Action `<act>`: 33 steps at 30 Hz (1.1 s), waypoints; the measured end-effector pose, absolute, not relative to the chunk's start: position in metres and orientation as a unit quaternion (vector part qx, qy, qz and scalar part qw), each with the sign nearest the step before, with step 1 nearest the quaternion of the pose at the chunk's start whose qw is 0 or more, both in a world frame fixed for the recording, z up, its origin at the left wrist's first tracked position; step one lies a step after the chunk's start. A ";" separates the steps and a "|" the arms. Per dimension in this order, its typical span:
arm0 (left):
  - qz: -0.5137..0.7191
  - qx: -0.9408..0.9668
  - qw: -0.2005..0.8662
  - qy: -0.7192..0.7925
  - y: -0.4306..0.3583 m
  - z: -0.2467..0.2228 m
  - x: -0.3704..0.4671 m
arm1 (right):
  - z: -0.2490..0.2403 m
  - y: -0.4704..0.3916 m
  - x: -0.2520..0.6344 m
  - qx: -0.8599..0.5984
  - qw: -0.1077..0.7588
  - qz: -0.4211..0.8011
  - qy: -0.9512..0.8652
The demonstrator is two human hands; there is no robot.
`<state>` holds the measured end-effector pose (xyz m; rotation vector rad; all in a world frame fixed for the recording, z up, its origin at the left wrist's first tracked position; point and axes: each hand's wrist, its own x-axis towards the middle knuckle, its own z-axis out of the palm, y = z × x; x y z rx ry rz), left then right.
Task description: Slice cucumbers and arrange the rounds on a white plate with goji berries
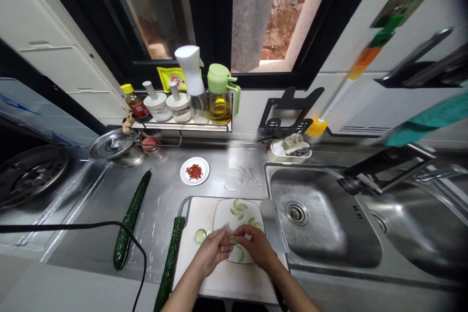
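Over a white plate (pixel 219 214) on the cutting board (pixel 190 278), my left hand (pixel 212 252) and my right hand (pixel 256 246) meet, fingers pinched on a small cucumber piece (pixel 233 240) between them. Cut cucumber slices form a curved pattern (pixel 238 209) at the plate's far side, and more lie near its right edge (pixel 256 224) and below my fingers (pixel 238 254). A round stack of slices (pixel 200 236) sits on the board left of the plate. The knife (pixel 273 226) lies along the board's right side.
Two cucumbers, one on the steel counter (pixel 131 219) and one along the board's left edge (pixel 171 263). A small dish (pixel 195 179) holds red bits. Bottles and jars stand on a rack (pixel 183 126) behind. The sink (pixel 310 214) is right; a black cable (pixel 142 248) crosses the left.
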<state>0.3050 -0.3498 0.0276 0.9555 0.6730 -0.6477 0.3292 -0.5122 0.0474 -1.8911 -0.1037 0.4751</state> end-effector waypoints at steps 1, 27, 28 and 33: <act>-0.311 0.425 0.784 0.328 -0.351 0.027 0.305 | 0.050 -0.513 0.330 -0.800 0.562 0.204 -0.043; -0.185 0.723 0.631 0.211 -0.354 0.004 0.292 | 0.036 -0.527 0.333 -0.927 0.296 0.196 -0.119; -0.180 0.754 0.600 0.196 -0.355 0.005 0.291 | 0.036 -0.526 0.332 -0.932 0.278 0.193 -0.128; -0.181 0.853 0.467 0.149 -0.360 0.017 0.288 | 0.035 -0.522 0.330 -0.947 0.208 0.184 -0.163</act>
